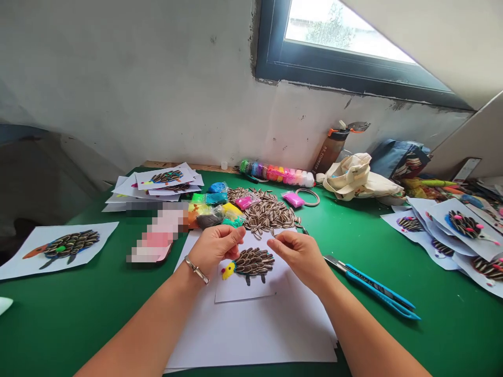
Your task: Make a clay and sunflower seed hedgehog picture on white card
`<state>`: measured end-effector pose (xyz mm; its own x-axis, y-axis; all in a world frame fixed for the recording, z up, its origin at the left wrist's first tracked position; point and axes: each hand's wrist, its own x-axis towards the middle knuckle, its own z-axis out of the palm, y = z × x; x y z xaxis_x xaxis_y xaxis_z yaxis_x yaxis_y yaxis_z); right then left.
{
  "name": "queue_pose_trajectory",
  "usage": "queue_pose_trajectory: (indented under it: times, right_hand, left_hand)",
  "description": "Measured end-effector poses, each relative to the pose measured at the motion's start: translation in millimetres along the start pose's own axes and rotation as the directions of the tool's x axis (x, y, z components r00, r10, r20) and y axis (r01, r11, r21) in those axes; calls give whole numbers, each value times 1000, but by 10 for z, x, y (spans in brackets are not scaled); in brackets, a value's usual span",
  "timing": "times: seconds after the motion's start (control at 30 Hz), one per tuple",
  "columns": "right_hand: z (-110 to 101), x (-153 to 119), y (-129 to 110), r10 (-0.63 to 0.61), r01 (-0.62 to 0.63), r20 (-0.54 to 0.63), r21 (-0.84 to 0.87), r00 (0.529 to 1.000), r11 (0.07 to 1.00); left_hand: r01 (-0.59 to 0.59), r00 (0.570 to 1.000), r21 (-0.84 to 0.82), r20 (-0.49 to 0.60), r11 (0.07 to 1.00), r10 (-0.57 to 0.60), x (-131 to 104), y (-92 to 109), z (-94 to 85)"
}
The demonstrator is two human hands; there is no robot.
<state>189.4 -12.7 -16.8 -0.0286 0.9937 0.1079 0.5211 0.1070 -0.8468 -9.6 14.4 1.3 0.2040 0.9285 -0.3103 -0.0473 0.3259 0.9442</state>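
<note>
- As the two hands hover apart, left hand (220, 243) and right hand (301, 254) both curl in, thumbs to fingers; gripping anything? Can't tell!
- Just below and between them: the seed animal (254, 263), long axis running left to right.
- Left hand's nearer its yellow head (228, 270), right hand its tail end.
- Beyond both, sunflower seeds (271, 212)!
</note>
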Motion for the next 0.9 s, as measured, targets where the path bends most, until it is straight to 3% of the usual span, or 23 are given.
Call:
queue_pose_trajectory:
  times: [0.23, 0.5, 0.6, 0.77, 0.9]
  right_hand:
    - [76, -40, 47, -117, 118, 47, -18, 992, 993]
    - [28, -48, -63, -154, 173, 89, -270, 984, 947]
    - [57, -62, -63, -157, 174, 83, -263, 984, 949]
    - [170, -103, -39, -312, 336, 135, -228, 941, 914]
    - [236, -115, -77, -320, 340, 135, -172, 938, 924]
  left_hand:
    - [-14, 1000, 42, 14, 999, 14, -31, 25, 31]
    - [-33, 999, 70, -2, 997, 34, -6, -4, 19]
    - [-39, 999, 79, 4, 996, 39, 4, -16, 12]
    - [-44, 999, 91, 29, 995, 41, 2, -16, 9]
    - [-54, 998, 80, 20, 995, 52, 5, -17, 4]
